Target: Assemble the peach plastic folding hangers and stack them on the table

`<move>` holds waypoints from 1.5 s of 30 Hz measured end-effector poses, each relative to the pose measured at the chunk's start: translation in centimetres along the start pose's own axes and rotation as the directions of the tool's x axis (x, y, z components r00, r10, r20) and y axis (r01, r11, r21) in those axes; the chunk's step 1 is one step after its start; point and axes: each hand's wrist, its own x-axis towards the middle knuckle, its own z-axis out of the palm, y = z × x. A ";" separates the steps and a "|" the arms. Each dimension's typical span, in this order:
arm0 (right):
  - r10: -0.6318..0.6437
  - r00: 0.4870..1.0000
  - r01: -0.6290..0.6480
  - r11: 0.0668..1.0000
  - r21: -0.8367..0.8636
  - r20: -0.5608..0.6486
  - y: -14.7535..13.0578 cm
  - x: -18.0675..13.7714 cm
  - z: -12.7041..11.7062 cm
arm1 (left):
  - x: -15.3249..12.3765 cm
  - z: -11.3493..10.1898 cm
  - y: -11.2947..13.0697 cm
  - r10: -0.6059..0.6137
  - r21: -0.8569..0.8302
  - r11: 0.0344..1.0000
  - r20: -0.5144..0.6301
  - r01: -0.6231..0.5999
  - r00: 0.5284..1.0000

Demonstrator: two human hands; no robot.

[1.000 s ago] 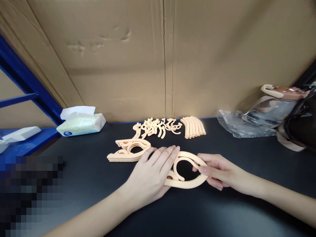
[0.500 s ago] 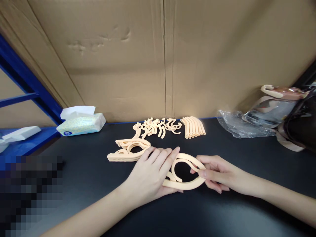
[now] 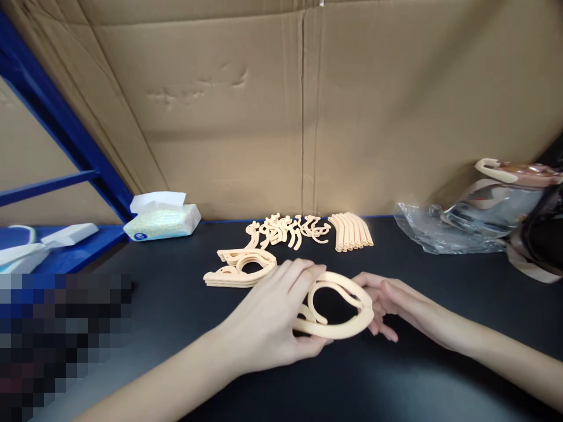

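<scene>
My left hand is wrapped round a beige folding clothes hanger, folded so its curved arms form a loop with the hook curled inside. My right hand is just beyond the hanger's joint end, its fingers apart and the thumb lifted; some fingertips are behind the hanger, and whether they touch it I cannot tell. Behind my left hand lies a stack of folded hangers. Farther back are a heap of small curved hook pieces and a row of loose hanger arms lying side by side.
A tissue pack is at the back left beside a blue metal frame. At the right, a clear water bottle leans by a crumpled plastic bag. A cardboard wall rises behind the black table.
My right thumb has come off the hanger's joint end and its fingers have loosened. My left hand still grips the hanger. The whole view has shifted slightly.
</scene>
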 end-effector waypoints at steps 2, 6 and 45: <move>0.006 0.999 -0.006 1.000 0.007 -0.053 0.1 0.2 -0.4 | 0.3 -2.0 -0.6 -0.078 0.006 0.997 0.021 0.078 0.997; 0.061 0.994 -0.069 0.994 -0.082 -0.091 0.6 0.5 -1.1 | 0.0 -6.2 -4.2 -0.224 0.011 0.975 0.093 0.224 0.970; 0.098 0.991 -0.117 0.962 -0.245 -0.088 0.4 0.7 -1.8 | -1.6 -5.9 -10.8 -0.337 -0.035 0.928 0.351 0.372 0.874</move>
